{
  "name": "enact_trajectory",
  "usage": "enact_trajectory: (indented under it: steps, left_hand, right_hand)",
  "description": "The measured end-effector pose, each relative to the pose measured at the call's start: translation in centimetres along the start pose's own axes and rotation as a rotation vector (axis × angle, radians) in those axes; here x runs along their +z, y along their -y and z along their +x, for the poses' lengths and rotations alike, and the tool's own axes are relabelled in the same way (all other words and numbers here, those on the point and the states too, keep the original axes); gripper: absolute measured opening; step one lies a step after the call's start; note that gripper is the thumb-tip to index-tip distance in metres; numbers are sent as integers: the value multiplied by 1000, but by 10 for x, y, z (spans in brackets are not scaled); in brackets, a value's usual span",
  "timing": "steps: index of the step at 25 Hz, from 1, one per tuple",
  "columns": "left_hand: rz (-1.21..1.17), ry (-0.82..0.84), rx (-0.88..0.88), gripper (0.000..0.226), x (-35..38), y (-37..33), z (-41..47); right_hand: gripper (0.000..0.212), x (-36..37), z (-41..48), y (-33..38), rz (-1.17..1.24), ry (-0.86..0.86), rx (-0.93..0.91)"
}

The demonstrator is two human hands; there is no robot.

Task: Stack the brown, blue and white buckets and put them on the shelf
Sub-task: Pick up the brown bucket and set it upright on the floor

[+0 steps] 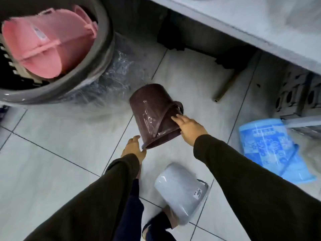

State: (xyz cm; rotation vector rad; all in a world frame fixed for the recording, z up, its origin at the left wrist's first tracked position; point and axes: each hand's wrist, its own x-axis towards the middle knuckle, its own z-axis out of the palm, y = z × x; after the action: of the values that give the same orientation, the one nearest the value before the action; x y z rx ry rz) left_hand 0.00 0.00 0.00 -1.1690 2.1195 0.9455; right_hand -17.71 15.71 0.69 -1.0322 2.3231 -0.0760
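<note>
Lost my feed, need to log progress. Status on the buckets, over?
Both hands on brown bucket, tipped over: left hand at rim, right hand by handle. White bucket and blue bucket on floor, unstacked. Nothing in the way.

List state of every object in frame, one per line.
brown bucket: mouth tilted down, held off the floor, handle folded against its side
left hand: at the brown bucket's rim
right hand: on the brown bucket's side near the handle
white bucket: lying on the floor, loose
blue bucket: lying on the floor, loose
grey tub: upright, pink pieces inside
</note>
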Motion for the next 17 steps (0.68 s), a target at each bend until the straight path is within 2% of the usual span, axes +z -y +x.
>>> enact_trajectory:
  steps: [3,6,8,11,13,15,17]
  left_hand:
    - [-6,33,-42,56,25,16,32]
    - [117,49,109,37,28,28,44]
    - [122,-47,222,27,8,28,46]
    - [-181,-243,231,27,-33,9,58]
    - [-366,-274,150,39,-52,-8,73]
    - [-453,-100,35,60,-59,-26,88]
    - [-642,116,-49,67,-54,-44,95]
  right_hand:
    - [68,19,26,-4,-134,-26,-73]
    - [55,21,28,-7,-154,-33,-101]
    - [48,2,21,-11,-44,-107,-107]
    - [37,-25,32,-27,241,-363,45]
    - [31,-34,45,-39,412,-383,212]
    - [25,-33,56,-54,662,-359,398]
    - [25,-27,56,-60,909,-365,596]
